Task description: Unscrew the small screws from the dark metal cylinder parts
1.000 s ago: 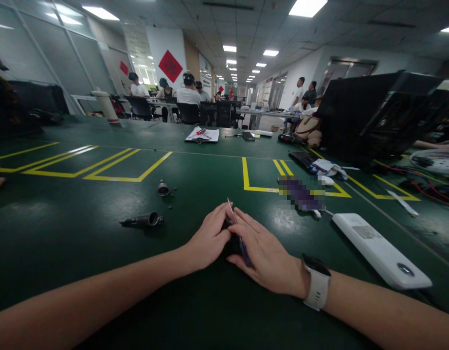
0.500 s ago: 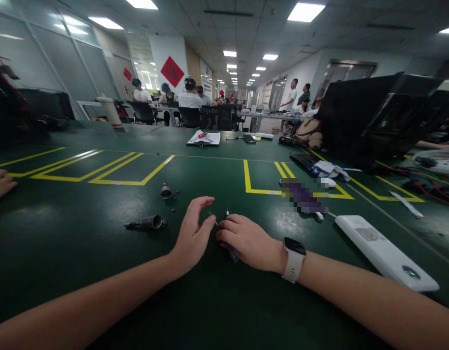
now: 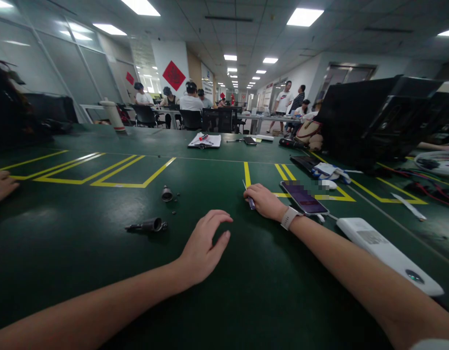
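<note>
Slim tool (image 3: 251, 202), probably a screwdriver, sits in the right hand (image 3: 265, 200), fingers curled around it near the phone (image 3: 305, 199); judged light and stiff, best held by its handle (image 3: 251, 204); left hand (image 3: 204, 245) empty, fingers parted.

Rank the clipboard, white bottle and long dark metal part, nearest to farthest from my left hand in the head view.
1. Long dark metal part: to the left of your left hand.
2. Clipboard: well ahead.
3. White bottle: farthest back, to the left.
</note>
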`<state>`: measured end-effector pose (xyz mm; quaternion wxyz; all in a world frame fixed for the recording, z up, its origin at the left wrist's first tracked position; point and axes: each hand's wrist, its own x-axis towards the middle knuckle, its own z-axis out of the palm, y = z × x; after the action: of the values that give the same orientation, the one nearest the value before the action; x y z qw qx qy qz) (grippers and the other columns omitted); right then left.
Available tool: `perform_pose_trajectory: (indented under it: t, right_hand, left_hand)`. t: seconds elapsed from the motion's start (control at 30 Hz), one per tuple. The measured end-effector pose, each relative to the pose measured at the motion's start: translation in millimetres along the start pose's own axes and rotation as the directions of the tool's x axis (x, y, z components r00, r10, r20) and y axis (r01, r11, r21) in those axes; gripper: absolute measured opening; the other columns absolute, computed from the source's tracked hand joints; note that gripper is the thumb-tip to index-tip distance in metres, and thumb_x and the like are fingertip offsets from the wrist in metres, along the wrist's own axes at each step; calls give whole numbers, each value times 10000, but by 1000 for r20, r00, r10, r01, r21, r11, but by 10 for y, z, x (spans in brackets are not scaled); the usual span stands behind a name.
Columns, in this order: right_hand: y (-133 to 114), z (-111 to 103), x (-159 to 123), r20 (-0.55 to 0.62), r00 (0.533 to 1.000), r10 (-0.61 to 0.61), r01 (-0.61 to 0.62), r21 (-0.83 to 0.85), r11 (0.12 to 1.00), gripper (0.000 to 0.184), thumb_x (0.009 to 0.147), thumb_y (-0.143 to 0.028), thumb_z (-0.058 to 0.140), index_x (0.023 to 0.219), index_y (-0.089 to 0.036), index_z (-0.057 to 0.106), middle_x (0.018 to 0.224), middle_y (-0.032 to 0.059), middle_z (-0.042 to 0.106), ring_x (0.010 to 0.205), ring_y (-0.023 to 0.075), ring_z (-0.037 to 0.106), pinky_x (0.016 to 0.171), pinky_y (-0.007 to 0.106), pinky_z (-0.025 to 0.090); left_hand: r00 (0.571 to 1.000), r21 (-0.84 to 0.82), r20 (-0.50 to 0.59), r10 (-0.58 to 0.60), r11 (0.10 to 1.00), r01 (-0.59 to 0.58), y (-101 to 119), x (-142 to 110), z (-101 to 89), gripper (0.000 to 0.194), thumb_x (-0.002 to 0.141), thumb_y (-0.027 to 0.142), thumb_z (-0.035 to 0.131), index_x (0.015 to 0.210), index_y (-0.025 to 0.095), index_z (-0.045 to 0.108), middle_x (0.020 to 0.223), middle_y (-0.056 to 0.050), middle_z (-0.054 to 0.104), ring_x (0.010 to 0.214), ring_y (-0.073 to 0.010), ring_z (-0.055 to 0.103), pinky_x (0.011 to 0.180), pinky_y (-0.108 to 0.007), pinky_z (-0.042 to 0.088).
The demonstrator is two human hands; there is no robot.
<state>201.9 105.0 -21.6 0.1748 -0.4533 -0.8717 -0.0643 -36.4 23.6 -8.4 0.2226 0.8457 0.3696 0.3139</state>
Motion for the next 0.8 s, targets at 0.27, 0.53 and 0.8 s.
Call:
perform_pose_trajectory:
  t: [0.27,0.53,0.8]
  right_hand:
    - [350,79,48,-32,982,186,-188,-85,978,210,859,-104,424,984,-120,592,1012,138,596,944,238,488,835,351,399]
    - [276,61,56,-22,978,209,-211,-116,971,197,851,-115,431,974,-134,584,998,146,610,938,253,523,825,368,420]
    - [309,11,50,-53,982,182,-185,-53,981,196,863,-203,440,1007,-138,556,1051,150,606,1051,268,527,878,401,434]
  left_hand:
    - [992,84,89,87,992,-95,62,-21,36,235,860,251,421,1058,209,541,1157,-78,535,1086,-227,487,917,-418,434]
    - [946,136,275,170,968,-213,250,-54,-172,263,859,261,440,1097,224,546,1188,-75,534,1091,-227,492,931,-417,425]
    - [986,318,149,71,941,-116,-306,-104,-878,348,835,380,491,1155,246,523,1207,-60,556,1134,-244,494,978,-395,388]
